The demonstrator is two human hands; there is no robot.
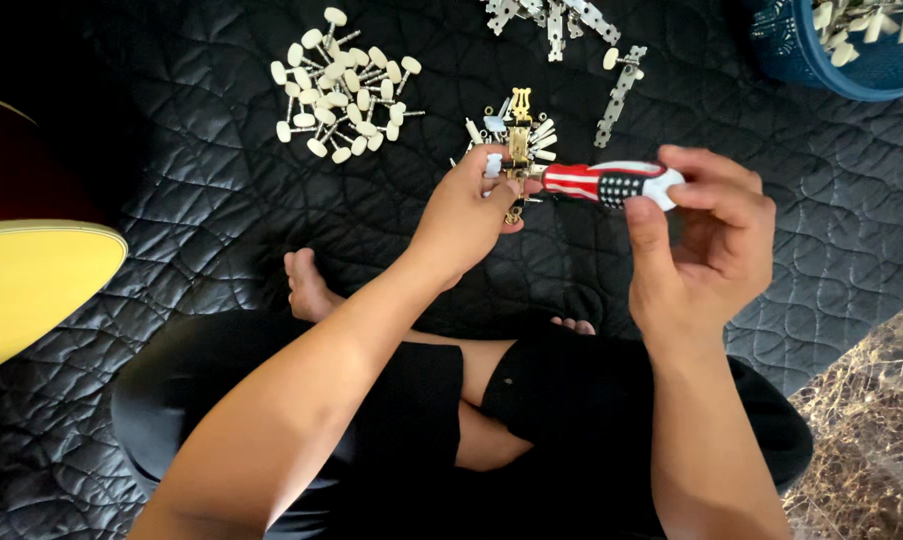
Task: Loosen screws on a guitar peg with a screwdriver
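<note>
My left hand (pixel 469 212) grips a brass-coloured tuning-machine strip (pixel 519 140) with small cream knobs, held upright over the black quilted mat (pixel 222 200). My right hand (pixel 707 235) holds a screwdriver (pixel 612 182) with a red, white and black handle, lying level with its tip pointing left against the strip near my left fingers. The shaft is mostly hidden between the handle and the strip.
A pile of loose cream-knobbed tuner pegs (pixel 342 85) lies upper left. Silver tuner strips (pixel 622 90) lie at top centre. A blue bowl (pixel 862 75) with more parts sits top right. A yellow-edged object (pixel 32 285) is at left. My crossed legs and a foot (pixel 307 285) are below.
</note>
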